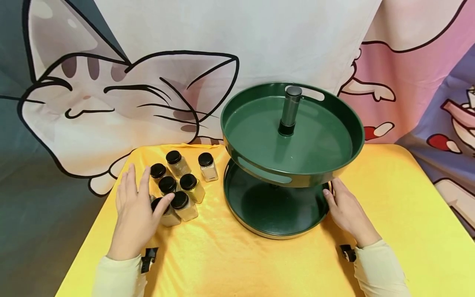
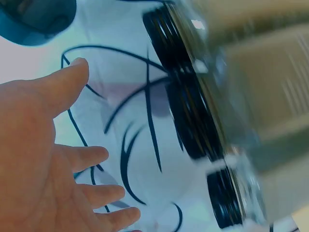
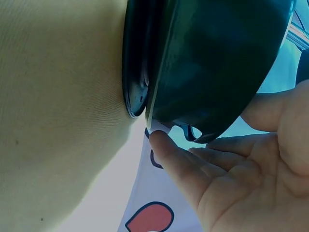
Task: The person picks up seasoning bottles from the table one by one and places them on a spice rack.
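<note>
A two-tier green turntable tray stands right of the middle, its upper tray [image 1: 289, 144] raised on a central post [image 1: 291, 109] above the lower tray [image 1: 274, 218]. My right hand [image 1: 346, 208] holds the lower tray's right rim, thumb at the inner side and fingers outside; the right wrist view shows these fingers [image 3: 181, 166] against the tray wall [image 3: 207, 63]. With fingers spread, my left hand [image 1: 135, 214] hovers beside several square spice jars [image 1: 185, 208] with black lids. Large in the left wrist view are jar lids [image 2: 193, 116], apart from that hand.
One spice jar [image 1: 208, 167] stands apart, between the cluster and the turntable. A yellow cloth [image 1: 222, 264] covers the table. Behind it hangs a cartoon-printed curtain [image 1: 259, 41]. The upper tray overhangs part of the lower one.
</note>
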Available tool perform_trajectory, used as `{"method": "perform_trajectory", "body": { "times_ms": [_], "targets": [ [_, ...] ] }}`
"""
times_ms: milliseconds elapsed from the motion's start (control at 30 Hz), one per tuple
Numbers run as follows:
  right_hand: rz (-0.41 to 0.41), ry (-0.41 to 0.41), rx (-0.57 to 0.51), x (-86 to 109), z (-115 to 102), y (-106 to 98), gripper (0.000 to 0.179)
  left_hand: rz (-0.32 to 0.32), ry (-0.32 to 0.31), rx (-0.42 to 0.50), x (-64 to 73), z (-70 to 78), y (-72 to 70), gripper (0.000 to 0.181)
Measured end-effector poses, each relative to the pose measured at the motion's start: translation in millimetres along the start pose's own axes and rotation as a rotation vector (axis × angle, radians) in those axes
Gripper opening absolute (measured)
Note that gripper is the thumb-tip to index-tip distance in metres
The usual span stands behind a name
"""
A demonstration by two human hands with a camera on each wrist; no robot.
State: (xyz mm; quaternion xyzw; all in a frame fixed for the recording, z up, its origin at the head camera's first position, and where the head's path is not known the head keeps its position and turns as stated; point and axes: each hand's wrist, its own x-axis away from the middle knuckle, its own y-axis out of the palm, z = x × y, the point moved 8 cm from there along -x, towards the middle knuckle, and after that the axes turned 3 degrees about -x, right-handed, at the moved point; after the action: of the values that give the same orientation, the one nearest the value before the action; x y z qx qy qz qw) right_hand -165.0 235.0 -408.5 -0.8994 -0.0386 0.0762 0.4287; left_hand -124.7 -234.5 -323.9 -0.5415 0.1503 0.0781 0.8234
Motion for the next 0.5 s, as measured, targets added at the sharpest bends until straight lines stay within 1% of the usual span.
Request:
{"method": "perform_trajectory", "body": {
  "times_ms": [67,167,333,433,500],
  "targets": [
    [-0.003,-0.002,0.000,-0.5,-0.5,0.0,0.053,-0.004,-0.016,0.014,2.4,-9.0,-3.7,0.082],
    [0.001,-0.008,0.001,-0.9,-1.0,-0.2,0.048,-0.027,-0.043,0.042,5.6,-22.1,-6.9,0.078],
    [0.010,-0.009,0.001,-0.5,-0.2,-1.1,0.045,-0.061,-0.057,0.054,9.8,-39.1,-8.4,0.071],
    [0.011,-0.007,0.005,-0.1,0.7,-1.3,0.047,-0.076,-0.069,0.053,11.3,-47.8,-7.6,0.072],
    [0.016,-0.010,0.004,0.1,1.0,-1.6,0.047,-0.102,-0.087,0.064,11.9,-53.8,-5.2,0.074]
  ]
}}
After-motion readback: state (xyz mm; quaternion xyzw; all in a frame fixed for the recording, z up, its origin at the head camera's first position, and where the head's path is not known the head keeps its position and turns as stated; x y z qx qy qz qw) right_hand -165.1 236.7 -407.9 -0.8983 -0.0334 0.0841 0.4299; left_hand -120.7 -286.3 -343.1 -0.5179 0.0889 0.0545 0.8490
